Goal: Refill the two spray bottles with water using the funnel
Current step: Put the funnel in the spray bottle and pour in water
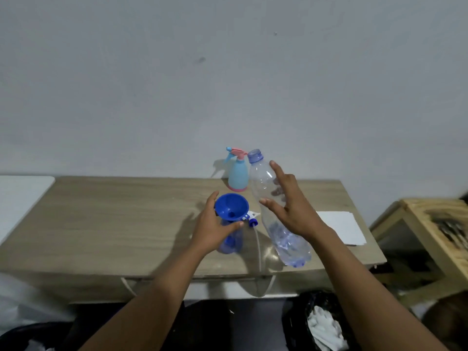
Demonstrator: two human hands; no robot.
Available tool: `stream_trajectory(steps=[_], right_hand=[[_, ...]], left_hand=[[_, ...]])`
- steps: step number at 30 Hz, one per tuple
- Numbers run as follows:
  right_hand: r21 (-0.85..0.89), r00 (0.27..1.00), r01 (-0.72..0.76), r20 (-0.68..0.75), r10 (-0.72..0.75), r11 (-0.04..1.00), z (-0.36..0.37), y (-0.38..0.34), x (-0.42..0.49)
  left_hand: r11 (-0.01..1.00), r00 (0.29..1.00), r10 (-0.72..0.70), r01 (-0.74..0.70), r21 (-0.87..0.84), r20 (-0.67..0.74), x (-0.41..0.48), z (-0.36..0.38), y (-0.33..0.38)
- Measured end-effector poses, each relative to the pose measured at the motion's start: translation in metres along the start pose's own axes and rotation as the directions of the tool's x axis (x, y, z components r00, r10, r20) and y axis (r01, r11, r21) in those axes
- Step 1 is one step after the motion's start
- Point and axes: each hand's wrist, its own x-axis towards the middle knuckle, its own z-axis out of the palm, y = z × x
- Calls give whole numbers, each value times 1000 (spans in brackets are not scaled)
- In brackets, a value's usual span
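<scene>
Hands meet over the wooden tabletop, each holding something. The left hand has its grip round the neck of the blue spray bottle, thumb across the front and fingers behind, just under the blue funnel that sits in the bottle's mouth. The bottle stands upright near the middle of the tabletop. The right hand holds the clear water bottle in a wide grip, thumb on the near side and index finger stretched up, the other fingers showing through the plastic. This bottle is uncapped and tilted, mouth up and away, with a little water pooled at its low end by the front edge; whether its base touches the wood is unclear. The detached spray head lies between the two bottles, its tube trailing forward. The pale blue spray bottle stands capped at the back, against the wall. A sheet of paper lies to the right.
</scene>
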Motion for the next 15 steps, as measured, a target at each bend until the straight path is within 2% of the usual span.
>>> stream_trajectory(steps=[3,8,15], right_hand=[[-77,987,-33,156,45,996,-3,-5,-5],[-199,934,-78,327,141,977,-13,-10,-8],[-304,874,-123,418,249,945,-23,-19,-4]], left_hand=[[1000,1000,4,-4,-15,-2,5,3,-5],[999,1000,27,-28,-31,-15,6,5,-7],[999,999,42,-42,-22,-16,6,8,-4]])
